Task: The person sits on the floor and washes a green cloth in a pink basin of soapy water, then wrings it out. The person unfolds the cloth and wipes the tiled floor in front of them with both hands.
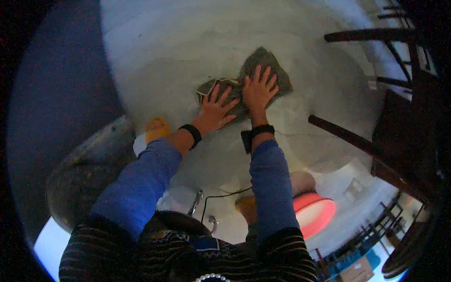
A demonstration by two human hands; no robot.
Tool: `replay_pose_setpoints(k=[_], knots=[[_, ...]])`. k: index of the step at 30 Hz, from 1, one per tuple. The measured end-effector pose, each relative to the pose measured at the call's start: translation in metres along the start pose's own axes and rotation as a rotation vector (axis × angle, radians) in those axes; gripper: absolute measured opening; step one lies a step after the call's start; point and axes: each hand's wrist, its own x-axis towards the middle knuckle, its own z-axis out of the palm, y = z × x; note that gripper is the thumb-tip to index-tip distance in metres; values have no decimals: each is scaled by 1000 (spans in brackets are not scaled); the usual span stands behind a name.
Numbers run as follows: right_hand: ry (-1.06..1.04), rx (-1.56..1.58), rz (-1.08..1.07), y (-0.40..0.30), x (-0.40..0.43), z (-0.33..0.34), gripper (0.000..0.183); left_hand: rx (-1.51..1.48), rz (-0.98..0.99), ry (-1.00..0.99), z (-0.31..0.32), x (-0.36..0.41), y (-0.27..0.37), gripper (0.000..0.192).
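Note:
Both of my hands press flat on a dark grey-green cloth (271, 67) spread over the pale, smudged floor (169, 56). My left hand (216, 111), fingers spread, rests on the cloth's bunched left part, where a light edge is folded over. My right hand (260, 90) lies with spread fingers on the flatter right part, which runs to a point ahead of it. A dark band circles each wrist. Blue sleeves cover my forearms.
Dark wooden furniture legs (338, 132) reach in from the right. Near my body are a pink-rimmed basin (319, 215), a thin black cable (225, 195) and a yellow shoe (156, 128). A worn rounded object (91, 172) stands at the left, by a dark surface (63, 84). A cardboard box (357, 271) sits lower right.

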Motion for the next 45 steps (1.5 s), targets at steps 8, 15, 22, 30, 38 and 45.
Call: replay_pose_setpoints(k=[8, 15, 22, 30, 38, 45], knots=[[-463, 139, 387, -24, -138, -52, 68, -129, -413, -315, -13, -101, 62, 58], [-606, -90, 129, 1, -179, -72, 78, -336, -772, -166, 0, -129, 80, 86], [-207, 7, 12, -13, -187, -30, 78, -100, -944, 90, 16, -94, 61, 94], [-56, 5, 37, -78, -60, -20, 77, 5, -911, 170, -23, 2, -48, 96], [246, -3, -27, -119, 130, 21, 74, 65, -739, 410, -51, 160, -180, 98], [242, -34, 10, -104, 70, 12, 74, 49, -601, 417, -39, 112, -151, 94]])
